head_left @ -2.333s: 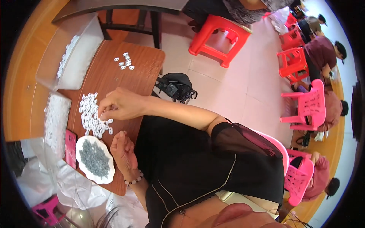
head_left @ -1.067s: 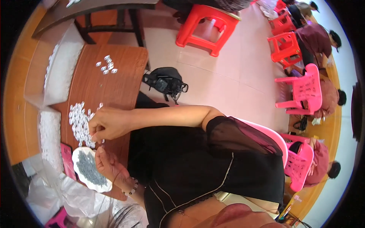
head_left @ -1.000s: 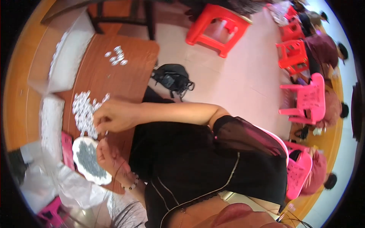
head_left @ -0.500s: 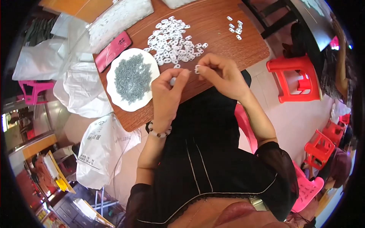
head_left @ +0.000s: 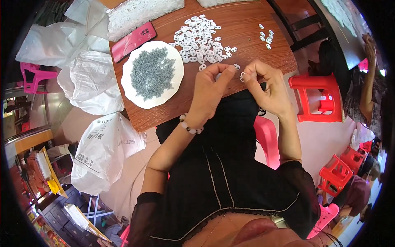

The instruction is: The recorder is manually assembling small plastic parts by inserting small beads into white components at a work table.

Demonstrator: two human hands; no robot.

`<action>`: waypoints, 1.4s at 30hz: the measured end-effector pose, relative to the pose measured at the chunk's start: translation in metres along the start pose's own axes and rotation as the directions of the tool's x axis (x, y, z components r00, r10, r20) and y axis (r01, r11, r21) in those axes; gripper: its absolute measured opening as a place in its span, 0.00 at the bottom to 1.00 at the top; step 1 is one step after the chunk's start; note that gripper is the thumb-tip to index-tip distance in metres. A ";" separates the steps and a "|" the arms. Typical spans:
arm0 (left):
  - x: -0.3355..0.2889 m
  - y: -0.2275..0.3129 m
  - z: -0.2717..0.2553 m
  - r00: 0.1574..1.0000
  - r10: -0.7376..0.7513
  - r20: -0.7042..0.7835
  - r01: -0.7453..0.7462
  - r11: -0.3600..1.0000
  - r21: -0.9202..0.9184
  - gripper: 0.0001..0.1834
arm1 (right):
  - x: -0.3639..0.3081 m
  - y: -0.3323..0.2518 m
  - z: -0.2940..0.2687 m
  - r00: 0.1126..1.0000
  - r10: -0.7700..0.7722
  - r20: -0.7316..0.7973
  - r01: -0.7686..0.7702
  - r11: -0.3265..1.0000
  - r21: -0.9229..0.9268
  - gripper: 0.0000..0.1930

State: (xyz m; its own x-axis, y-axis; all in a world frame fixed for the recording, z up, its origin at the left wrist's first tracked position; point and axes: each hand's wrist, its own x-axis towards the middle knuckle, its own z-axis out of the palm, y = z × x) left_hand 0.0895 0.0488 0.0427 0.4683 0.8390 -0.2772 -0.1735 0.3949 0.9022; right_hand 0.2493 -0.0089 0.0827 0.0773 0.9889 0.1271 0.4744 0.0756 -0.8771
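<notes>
My left hand [head_left: 212, 88] is closed in a pinch, a small white oval piece with holes [head_left: 236, 66] at its fingertips. Something pale shows between its curled fingers, too covered to name. Beside it, my right hand [head_left: 267, 84] pinches another small white piece [head_left: 242, 77] between thumb and forefinger. Both hands are over the near edge of the brown table [head_left: 164, 117], fingertips a little apart. Beyond them lies a loose pile of white oval two-holed pieces [head_left: 201, 39]. A scalloped white plate [head_left: 127, 88] of small grey-green rod-like parts [head_left: 152, 72] stands left of my left hand.
A pink phone [head_left: 133, 41] lies behind the plate. Several white pieces [head_left: 268, 40] sit apart at the table's right. Bags of white pieces [head_left: 144, 16] line the far edge. Red stools [head_left: 317, 96] stand right; white sacks [head_left: 101, 152] stand left. Other people are at the right.
Both hands have moved right within the picture, and the view has shifted a little. A white piece now shows clearly at my left fingertips. The right hand still pinches its piece.
</notes>
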 end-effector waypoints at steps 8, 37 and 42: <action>0.003 -0.027 0.030 0.999 0.037 -0.029 -0.046 0.888 -0.457 0.12 | -0.008 0.005 0.019 0.988 0.045 -0.145 -0.029 0.993 0.111 0.03; -0.015 -0.018 -0.006 0.978 0.202 -0.045 -0.199 0.978 0.056 0.09 | -0.008 0.006 0.024 0.975 0.149 -0.162 -0.106 0.963 0.247 0.08; -0.014 -0.019 -0.008 0.978 0.203 -0.042 -0.200 0.977 0.073 0.09 | -0.009 0.008 0.024 0.978 0.136 -0.156 -0.107 0.978 0.178 0.08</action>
State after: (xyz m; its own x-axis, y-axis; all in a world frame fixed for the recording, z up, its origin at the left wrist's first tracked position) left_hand 0.0791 0.0324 0.0273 0.3864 0.9167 -0.1019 -0.2001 0.1912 0.9609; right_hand 0.2314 -0.0140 0.0637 0.2770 0.9577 0.0779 0.2997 -0.0091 -0.9540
